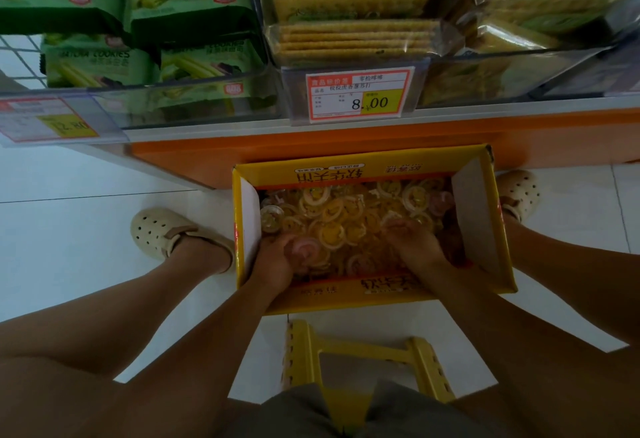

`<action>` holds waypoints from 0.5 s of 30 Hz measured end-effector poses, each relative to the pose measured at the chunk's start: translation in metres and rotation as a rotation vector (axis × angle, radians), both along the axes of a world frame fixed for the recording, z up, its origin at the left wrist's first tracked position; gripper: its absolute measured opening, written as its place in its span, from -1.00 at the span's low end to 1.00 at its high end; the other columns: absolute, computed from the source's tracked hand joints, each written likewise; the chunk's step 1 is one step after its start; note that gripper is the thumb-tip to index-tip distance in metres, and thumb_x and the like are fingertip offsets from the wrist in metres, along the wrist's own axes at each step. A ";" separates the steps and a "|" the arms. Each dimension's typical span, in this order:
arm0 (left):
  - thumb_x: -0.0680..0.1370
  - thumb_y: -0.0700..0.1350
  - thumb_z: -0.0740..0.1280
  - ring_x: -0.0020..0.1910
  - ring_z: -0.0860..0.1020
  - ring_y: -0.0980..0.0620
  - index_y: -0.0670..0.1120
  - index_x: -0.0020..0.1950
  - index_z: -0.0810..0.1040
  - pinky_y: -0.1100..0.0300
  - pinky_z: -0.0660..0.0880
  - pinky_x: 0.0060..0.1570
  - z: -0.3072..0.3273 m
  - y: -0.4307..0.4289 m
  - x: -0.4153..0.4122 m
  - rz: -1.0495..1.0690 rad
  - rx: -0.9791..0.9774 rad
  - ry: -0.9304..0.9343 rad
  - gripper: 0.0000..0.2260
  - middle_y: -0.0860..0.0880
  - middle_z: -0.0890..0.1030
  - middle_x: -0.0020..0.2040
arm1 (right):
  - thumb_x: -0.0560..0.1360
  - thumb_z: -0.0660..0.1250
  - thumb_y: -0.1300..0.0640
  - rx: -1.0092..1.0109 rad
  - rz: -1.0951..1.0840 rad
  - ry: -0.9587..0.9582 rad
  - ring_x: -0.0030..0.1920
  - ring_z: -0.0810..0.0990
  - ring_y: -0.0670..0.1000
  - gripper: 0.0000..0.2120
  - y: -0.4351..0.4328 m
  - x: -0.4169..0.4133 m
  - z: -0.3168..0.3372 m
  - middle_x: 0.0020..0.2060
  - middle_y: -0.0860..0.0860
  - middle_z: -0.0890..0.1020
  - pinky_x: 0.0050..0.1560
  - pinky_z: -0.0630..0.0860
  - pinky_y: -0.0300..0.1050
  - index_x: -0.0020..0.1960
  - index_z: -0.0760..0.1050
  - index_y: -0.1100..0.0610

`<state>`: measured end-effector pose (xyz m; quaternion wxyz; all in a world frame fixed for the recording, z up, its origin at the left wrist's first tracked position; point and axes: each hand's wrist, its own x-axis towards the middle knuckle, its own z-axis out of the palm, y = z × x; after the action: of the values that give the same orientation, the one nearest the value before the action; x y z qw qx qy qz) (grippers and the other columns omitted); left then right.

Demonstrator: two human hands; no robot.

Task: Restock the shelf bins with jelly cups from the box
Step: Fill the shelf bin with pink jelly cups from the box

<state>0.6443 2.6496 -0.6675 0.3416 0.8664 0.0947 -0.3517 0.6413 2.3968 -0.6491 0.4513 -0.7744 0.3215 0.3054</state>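
Box [381,295], one, brims with jelly cups [332,218] past counting. Left hand [275,261], near-left corner, curls round a pink cup [305,248]; right hand [412,242] is blurred, grip cannot be told.

Motion blur smears the right hand [412,242], its fingertips sunk among the round clear-plastic jelly cups [332,219], grip unclear. The pale price tag [48,119] at far left is blurred, edge-clipped.

"8.00" on price tag [360,94]
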 end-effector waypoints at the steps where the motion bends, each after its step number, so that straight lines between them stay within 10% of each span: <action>1: 0.58 -0.06 0.32 0.24 0.47 -0.14 -0.08 0.34 0.48 0.01 0.44 0.24 -0.001 0.001 0.002 -0.011 -0.020 0.030 -0.66 -0.14 0.48 0.28 | 0.51 0.35 0.06 -0.058 -0.033 -0.043 -0.01 0.58 0.02 -0.68 -0.003 0.000 -0.003 0.04 0.01 0.59 -0.02 0.52 -0.15 0.25 0.46 0.07; 6: 0.57 -0.01 0.34 0.12 0.54 -0.06 -0.06 0.32 0.48 0.11 0.48 0.10 -0.002 -0.004 0.009 -0.062 -0.057 0.133 -0.65 -0.08 0.57 0.20 | 0.41 0.45 0.08 -0.452 0.202 -0.130 0.33 0.38 0.21 -0.26 -0.023 0.000 -0.012 0.48 0.08 0.14 0.19 0.49 0.15 0.47 0.16 0.06; 15: 0.56 -0.09 0.36 0.12 0.54 -0.06 -0.06 0.33 0.49 0.04 0.52 0.14 0.003 -0.002 0.015 0.069 -0.127 0.255 -0.66 -0.09 0.57 0.20 | 0.53 0.32 -0.01 -0.451 0.406 0.128 0.46 0.18 0.26 -0.17 -0.050 0.034 -0.016 0.53 0.10 -0.17 0.34 0.35 0.21 0.56 -0.18 0.00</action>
<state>0.6596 2.6477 -0.6649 0.3927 0.7877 0.1446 -0.4522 0.6749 2.3463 -0.6647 0.1768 -0.8826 0.2476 0.3584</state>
